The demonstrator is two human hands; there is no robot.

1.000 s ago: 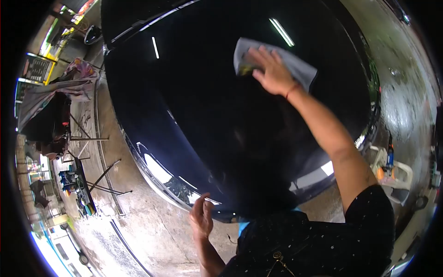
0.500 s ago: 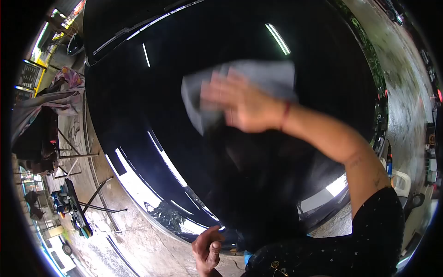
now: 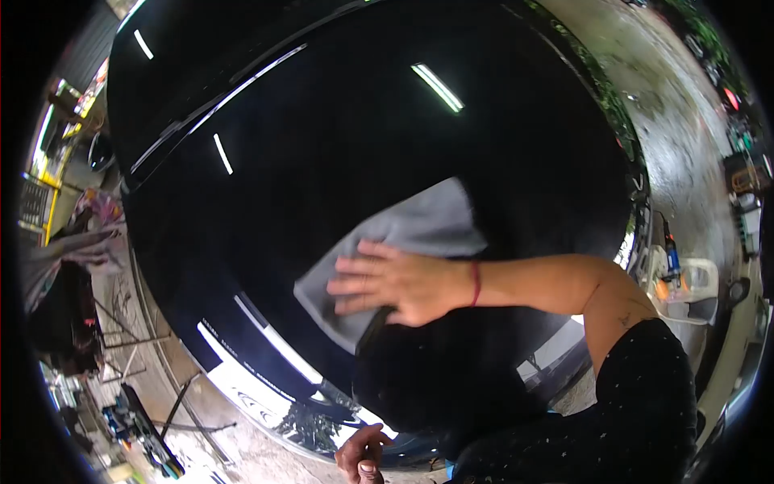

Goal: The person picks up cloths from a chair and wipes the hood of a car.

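Observation:
A grey cloth [image 3: 419, 218] lies spread on the glossy black car hood [image 3: 516, 161]. My right hand [image 3: 395, 282] rests flat on the cloth's near part, fingers stretched and apart, pressing rather than gripping it. The cloth reaches out beyond the fingertips and up past the hand; part of it is hidden beneath the palm. Low in the view, by the hood's front edge, my left hand [image 3: 363, 453] hangs with loosely bent fingers and its thumb apart from them. I see nothing in it.
To the left, a dark folding stand [image 3: 149, 431] and draped fabric [image 3: 68, 258] stand beside the car. On the right, a white plastic chair [image 3: 697, 278] carries a blue-and-black tool [image 3: 671, 250]. Wet concrete floor [image 3: 677, 153] runs along the car's right side.
My right hand has swept the cloth toward me, down the hood. The view has shifted a little. My left hand stays low near the front edge.

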